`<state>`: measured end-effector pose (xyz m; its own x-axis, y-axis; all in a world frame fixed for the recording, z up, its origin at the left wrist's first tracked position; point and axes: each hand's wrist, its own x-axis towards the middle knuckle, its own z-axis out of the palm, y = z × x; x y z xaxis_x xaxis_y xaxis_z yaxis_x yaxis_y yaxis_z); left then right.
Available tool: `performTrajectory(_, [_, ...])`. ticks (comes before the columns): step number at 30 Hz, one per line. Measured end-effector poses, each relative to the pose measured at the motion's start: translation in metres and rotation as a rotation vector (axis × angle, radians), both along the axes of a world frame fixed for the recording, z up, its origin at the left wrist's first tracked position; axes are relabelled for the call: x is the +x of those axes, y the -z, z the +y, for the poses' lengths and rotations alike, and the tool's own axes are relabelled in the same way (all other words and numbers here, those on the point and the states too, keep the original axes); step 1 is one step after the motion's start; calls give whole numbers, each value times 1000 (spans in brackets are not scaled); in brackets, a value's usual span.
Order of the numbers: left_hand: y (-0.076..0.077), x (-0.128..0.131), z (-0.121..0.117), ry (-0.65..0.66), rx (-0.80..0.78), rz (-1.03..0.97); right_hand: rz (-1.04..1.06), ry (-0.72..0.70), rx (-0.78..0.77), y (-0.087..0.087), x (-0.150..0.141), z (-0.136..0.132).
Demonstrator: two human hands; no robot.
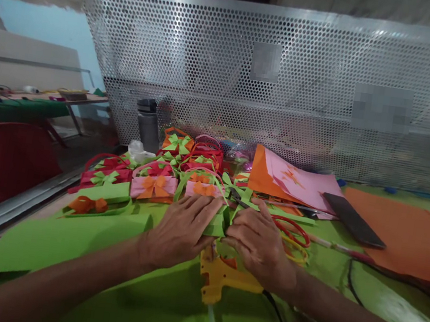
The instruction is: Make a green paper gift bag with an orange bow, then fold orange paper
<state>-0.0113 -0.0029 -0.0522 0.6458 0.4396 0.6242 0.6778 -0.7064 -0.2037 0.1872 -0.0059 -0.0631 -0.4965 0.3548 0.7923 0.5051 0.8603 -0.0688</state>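
Observation:
My left hand (183, 228) lies palm down on a small folded green paper piece (217, 226), fingers stretched flat over it. My right hand (257, 241) meets it from the right, fingers curled and pressing the same green piece at its right edge. Under and between my wrists rests a yellow glue gun (222, 278) with a black cord running off to the lower right. Just beyond my fingers stand several paper gift baskets with bows, one pink with an orange bow (154, 187).
A large green paper sheet (55, 242) lies at left. Pink and orange sheets (295, 183), a dark phone (353, 220), an orange sheet (408, 236), red and yellow rings (294, 236) are at right. A grey bottle (148, 124) and perforated metal screen (289, 86) stand behind.

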Motion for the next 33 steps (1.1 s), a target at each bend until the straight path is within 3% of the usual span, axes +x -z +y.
performTrajectory(7, [1, 0, 0, 10, 21, 6, -25, 10, 13, 0, 1, -2])
performTrajectory(19, [5, 2, -2, 39, 8, -5, 52, -111, -29, -3, -4, -4])
performTrajectory(33, [4, 5, -4, 53, -46, -5, -11, -56, 54, 3, -3, -6])
